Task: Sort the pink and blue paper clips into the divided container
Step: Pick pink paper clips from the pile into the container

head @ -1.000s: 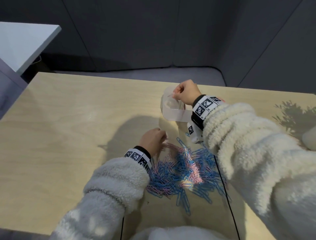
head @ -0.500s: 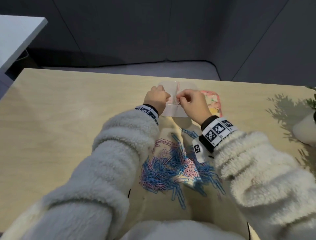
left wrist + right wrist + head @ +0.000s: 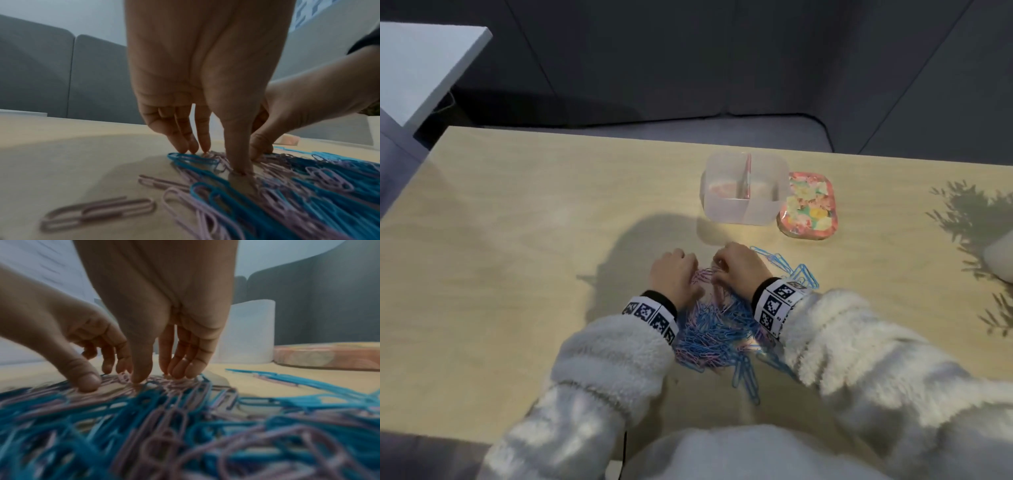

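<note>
Beside the divided container (image 3: 743,209) lies a floral lid (image 3: 810,205) (touching it).

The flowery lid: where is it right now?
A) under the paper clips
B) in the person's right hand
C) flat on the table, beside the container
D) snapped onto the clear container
C: the flowery lid lies flat on the table, right beside the open divided container.

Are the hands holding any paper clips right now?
No clip is lifted. The left hand and right hand only touch the paper clips with their fingertips, still flat on the table.
</note>
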The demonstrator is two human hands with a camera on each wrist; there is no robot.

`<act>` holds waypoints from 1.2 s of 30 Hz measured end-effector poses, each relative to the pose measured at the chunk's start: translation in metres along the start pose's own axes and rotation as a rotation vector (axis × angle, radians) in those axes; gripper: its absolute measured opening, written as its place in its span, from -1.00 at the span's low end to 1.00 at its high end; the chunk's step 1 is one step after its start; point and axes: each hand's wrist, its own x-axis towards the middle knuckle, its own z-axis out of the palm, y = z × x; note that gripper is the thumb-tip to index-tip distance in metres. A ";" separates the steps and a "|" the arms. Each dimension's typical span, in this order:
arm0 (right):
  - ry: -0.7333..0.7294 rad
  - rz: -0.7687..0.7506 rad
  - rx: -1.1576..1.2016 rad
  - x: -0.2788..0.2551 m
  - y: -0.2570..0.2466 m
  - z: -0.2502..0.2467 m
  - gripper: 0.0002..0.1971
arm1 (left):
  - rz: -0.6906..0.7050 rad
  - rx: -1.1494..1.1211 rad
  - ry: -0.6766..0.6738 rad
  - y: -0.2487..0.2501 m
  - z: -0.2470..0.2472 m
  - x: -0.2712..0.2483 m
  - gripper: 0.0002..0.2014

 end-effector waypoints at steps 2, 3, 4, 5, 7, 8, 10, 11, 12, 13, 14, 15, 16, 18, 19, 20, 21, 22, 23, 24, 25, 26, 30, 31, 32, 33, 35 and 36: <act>-0.002 -0.022 -0.018 0.000 -0.003 0.006 -0.81 | 0.007 0.037 0.025 0.001 0.001 0.001 -0.69; 0.003 -0.029 -0.023 -0.001 -0.003 0.008 -0.81 | 0.012 0.060 0.033 0.003 0.001 0.002 -0.73; 0.004 -0.028 -0.025 -0.002 -0.003 0.009 -0.80 | 0.017 0.081 0.035 0.004 0.000 0.003 -0.78; 0.005 -0.020 -0.024 -0.002 -0.003 0.010 -0.80 | 0.025 0.103 0.032 0.005 0.001 0.004 -0.81; 0.000 0.003 -0.023 -0.003 -0.002 0.011 -0.80 | 0.045 0.157 0.015 0.007 0.001 0.008 -0.85; -0.009 0.015 -0.034 -0.004 -0.002 0.012 -0.81 | 0.057 0.190 0.004 0.007 0.001 0.009 -0.86; -0.024 0.022 -0.090 -0.006 -0.002 0.015 -0.83 | 0.089 0.260 -0.021 0.007 0.003 0.010 -0.85; -0.023 0.009 -0.130 -0.008 -0.002 0.017 -0.81 | 0.107 0.294 -0.025 0.008 0.003 0.011 -0.85; -0.015 -0.014 -0.172 -0.010 -0.003 0.018 -0.79 | 0.125 0.321 -0.020 0.009 0.004 0.011 -0.86; -0.010 -0.051 -0.204 -0.011 -0.003 0.017 -0.77 | 0.137 0.336 -0.016 0.009 0.004 0.012 -0.88; -0.018 -0.095 -0.231 -0.010 -0.002 0.015 -0.76 | 0.135 0.337 -0.020 0.009 0.003 0.012 -0.89; -0.042 -0.131 -0.244 -0.009 -0.001 0.012 -0.76 | 0.123 0.322 -0.030 0.010 0.003 0.012 -0.89; -0.072 -0.147 -0.244 -0.007 0.000 0.006 -0.78 | 0.105 0.298 -0.038 0.010 0.003 0.013 -0.88; -0.085 -0.121 -0.138 -0.003 0.003 -0.008 -0.81 | 0.075 0.244 -0.046 0.012 0.003 0.014 -0.86; -0.060 -0.087 -0.035 -0.003 0.003 -0.017 -0.81 | 0.071 0.217 -0.041 0.012 0.004 0.015 -0.85; -0.007 -0.058 0.066 -0.001 0.003 -0.026 -0.82 | 0.076 0.195 -0.028 0.012 0.004 0.016 -0.86; 0.058 -0.045 0.164 0.001 0.001 -0.037 -0.83 | 0.088 0.171 -0.016 0.012 0.004 0.017 -0.86; 0.122 -0.040 0.243 0.006 -0.001 -0.049 -0.83 | 0.101 0.145 -0.016 0.012 0.003 0.017 -0.86; 0.188 -0.040 0.298 0.013 -0.002 -0.060 -0.82 | 0.114 0.120 -0.019 0.011 0.001 0.017 -0.86; 0.257 -0.037 0.323 0.021 -0.005 -0.073 -0.82 | 0.124 0.100 -0.024 0.011 0.000 0.018 -0.86; 0.318 -0.028 0.332 0.031 -0.006 -0.083 -0.84 | 0.132 0.080 -0.034 0.010 -0.002 0.018 -0.86; 0.362 -0.014 0.334 0.041 -0.006 -0.092 -0.86 | 0.133 0.054 -0.046 0.010 -0.004 0.019 -0.87; 0.341 0.036 0.227 0.074 -0.003 -0.104 -0.80 | 0.152 -0.090 0.017 0.011 -0.023 0.026 -0.97; 0.313 0.042 0.202 0.076 -0.002 -0.105 -0.76 | 0.155 -0.150 0.047 0.011 -0.031 0.030 -0.96; 0.301 0.046 0.187 0.075 -0.001 -0.105 -0.73 | 0.153 -0.214 0.082 0.012 -0.040 0.035 -0.94; 0.316 0.036 0.182 0.072 0.001 -0.106 -0.70 | 0.157 -0.282 0.133 0.015 -0.051 0.040 -0.93; 0.420 0.005 0.204 0.060 0.006 -0.105 -0.70 | 0.178 -0.381 0.255 0.021 -0.070 0.054 -0.95; 0.485 -0.005 0.230 0.051 0.008 -0.103 -0.72 | 0.183 -0.393 0.282 0.026 -0.078 0.062 -0.93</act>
